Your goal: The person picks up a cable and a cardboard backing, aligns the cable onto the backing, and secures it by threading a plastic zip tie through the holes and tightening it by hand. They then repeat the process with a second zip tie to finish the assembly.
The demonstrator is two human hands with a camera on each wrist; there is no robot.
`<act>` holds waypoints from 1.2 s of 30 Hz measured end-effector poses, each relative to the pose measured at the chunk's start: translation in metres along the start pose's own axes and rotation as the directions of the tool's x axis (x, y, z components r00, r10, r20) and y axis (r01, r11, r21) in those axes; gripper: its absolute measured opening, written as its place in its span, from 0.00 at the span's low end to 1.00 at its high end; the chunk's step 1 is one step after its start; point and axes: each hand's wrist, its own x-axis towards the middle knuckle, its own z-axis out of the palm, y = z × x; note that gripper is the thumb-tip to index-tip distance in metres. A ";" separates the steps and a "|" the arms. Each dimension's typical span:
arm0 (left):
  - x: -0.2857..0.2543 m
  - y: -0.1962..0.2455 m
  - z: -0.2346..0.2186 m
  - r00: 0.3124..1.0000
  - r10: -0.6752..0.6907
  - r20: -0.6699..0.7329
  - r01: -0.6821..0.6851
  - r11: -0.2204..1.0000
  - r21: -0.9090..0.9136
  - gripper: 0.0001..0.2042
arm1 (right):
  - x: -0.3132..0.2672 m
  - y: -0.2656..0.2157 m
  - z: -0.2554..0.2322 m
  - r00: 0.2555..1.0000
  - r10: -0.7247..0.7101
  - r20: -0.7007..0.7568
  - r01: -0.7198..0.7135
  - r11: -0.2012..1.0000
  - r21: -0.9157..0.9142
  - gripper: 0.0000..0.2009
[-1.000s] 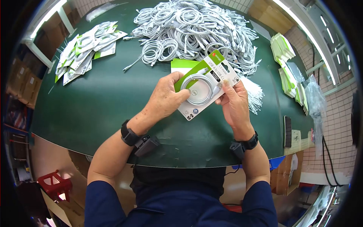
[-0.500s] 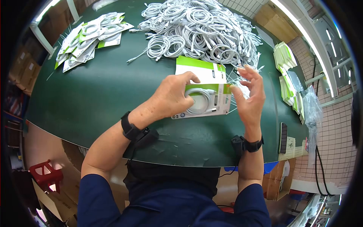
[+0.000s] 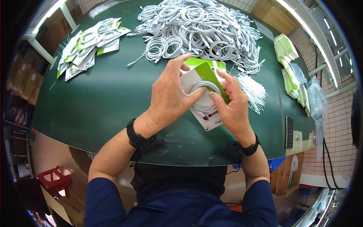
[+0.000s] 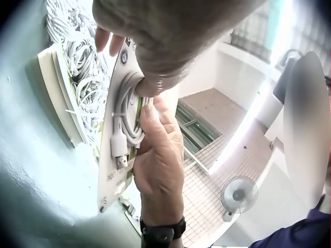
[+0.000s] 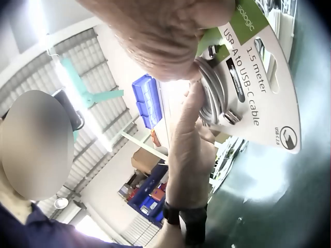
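Both hands hold one packaging card [image 3: 189, 80], white with a green band, in front of the chest and above the table. On its face lies a coiled white USB cable [image 3: 204, 107], strapped by a thin tie that shows in the left wrist view. My left hand [image 3: 166, 94] grips the card's left side, its thumb pressing on the coil. At the other side my right hand [image 3: 235, 108] pinches the card, thumb on the coil and fingers behind. The card's printed end [image 5: 248, 77], with its hanging slot, reads "USB-A to USB-C cable" and tilts toward the person.
A large heap of coiled white cables [image 3: 196, 30] covers the table's far side. Carded cables [image 3: 89, 41] lie at the left. White ties [image 3: 252, 92] and flat cards [image 3: 196, 61] sit behind the hands. Card stacks [image 3: 285, 49] and a plastic bag [image 3: 317, 100] are at the right.
The right hand let go of the card with fingers spread, then took hold again. The card has turned, its slotted end swinging from upper right to lower right.
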 end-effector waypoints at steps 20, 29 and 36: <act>0.001 -0.015 0.001 0.769 -0.367 0.523 0.639 0.453 -0.622 0.16 | -0.008 0.031 0.024 0.991 0.137 -0.013 -0.126 0.942 0.311 0.30; -0.005 0.006 0.001 0.877 -0.201 0.437 0.440 0.702 -0.560 0.17 | 0.006 0.000 -0.004 0.879 -0.471 -0.075 0.359 0.757 -0.546 0.27; -0.006 0.013 0.001 0.879 -0.199 0.433 0.429 0.724 -0.540 0.18 | 0.011 -0.002 0.001 0.812 -0.583 -0.021 0.485 0.695 -0.531 0.20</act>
